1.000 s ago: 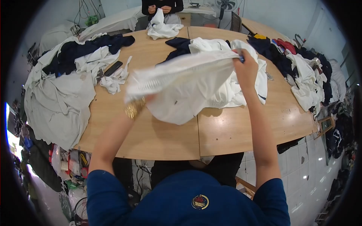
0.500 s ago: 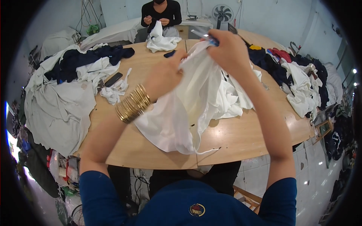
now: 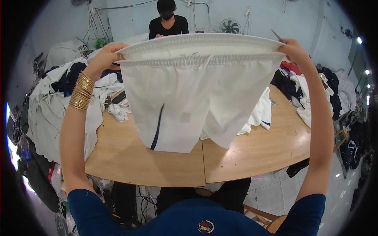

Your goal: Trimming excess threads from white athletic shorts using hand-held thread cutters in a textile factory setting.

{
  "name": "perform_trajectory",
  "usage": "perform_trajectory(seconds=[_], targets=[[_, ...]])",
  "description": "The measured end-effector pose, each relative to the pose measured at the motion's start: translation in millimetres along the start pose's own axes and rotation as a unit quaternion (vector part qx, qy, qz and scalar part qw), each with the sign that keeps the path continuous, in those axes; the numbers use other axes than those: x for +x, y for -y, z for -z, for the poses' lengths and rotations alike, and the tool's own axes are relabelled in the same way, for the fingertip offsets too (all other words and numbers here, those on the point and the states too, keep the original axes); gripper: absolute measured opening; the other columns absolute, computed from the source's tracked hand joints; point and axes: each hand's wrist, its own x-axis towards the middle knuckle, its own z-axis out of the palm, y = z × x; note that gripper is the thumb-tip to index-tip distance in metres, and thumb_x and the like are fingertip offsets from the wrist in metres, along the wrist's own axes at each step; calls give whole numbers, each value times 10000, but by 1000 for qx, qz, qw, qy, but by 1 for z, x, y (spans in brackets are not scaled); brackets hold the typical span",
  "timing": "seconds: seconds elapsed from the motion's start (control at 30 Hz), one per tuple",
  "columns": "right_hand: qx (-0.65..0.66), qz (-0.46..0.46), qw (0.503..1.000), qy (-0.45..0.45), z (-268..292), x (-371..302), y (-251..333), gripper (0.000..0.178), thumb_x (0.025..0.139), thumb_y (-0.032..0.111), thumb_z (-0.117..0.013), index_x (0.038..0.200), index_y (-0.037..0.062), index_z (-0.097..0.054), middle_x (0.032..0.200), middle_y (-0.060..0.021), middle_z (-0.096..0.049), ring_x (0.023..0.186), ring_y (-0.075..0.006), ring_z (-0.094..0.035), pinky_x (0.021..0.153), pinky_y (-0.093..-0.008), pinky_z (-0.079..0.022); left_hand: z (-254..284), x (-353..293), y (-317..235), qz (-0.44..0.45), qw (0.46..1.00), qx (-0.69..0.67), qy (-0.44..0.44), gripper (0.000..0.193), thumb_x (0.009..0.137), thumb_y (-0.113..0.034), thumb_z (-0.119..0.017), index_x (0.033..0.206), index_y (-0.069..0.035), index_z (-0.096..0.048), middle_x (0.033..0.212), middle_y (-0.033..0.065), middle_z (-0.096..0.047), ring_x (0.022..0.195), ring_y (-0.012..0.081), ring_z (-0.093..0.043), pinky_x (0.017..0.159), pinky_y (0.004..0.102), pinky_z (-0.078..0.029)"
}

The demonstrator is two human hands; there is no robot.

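Head view: white shorts (image 3: 177,90) hang above the tabletop (image 3: 256,155), directly between the hands, the waistband's long axis running left to right, the legs drooping toward the near side. The left hand (image 3: 103,61) grips the left end of the waistband; the right hand (image 3: 297,55) pinches the right end, a slim pointed blade (image 3: 277,35) jutting from it. Both hands are equally near; no container shows clearly
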Motion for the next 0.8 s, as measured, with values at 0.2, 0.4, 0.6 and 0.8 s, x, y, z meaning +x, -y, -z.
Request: perform_trajectory(seconds=[0.2, 0.4, 0.6, 0.8], targets=[[45, -20, 999, 21, 43, -17, 18, 159, 701, 129, -531, 793, 20, -602, 489, 38, -422, 329, -26, -280, 309, -209, -191, 14, 9, -20, -66, 997, -20, 29, 356, 788, -232, -532, 1116, -95, -546, 953, -35, -579, 847, 49, -540, 734, 219, -463], [50, 2, 999, 11, 64, -31, 37, 142, 723, 142, -528, 769, 26, -596, 505, 35, -451, 328, -15, -286, 310, -199, -199, 25, 15, -30, -79, 994, -63, 48, 389, 788, -220, -542, 1152, -82, -524, 982, -18, -582, 832, 45, -547, 715, 213, -476], [42, -30, 999, -6, 68, -32, 24, 133, 736, 148, -498, 748, 26, -551, 494, 39, -429, 304, -21, -286, 289, -192, -207, 10, 36, -28, -98, 988, -79, 86, 405, 828, -211, -526, 1202, -59, -503, 1038, 45, -588, 926, 105, -566, 794, 273, -488], [41, -44, 998, -17, 70, -28, 8, 142, 742, 158, -494, 720, 31, -553, 493, 29, -427, 321, -30, -298, 300, -204, -216, 1, 49, -31, -105, 989, -68, 84, 388, 821, -213, -519, 1184, -76, -520, 1025, 29, -589, 901, 91, -562, 776, 266, -485]])
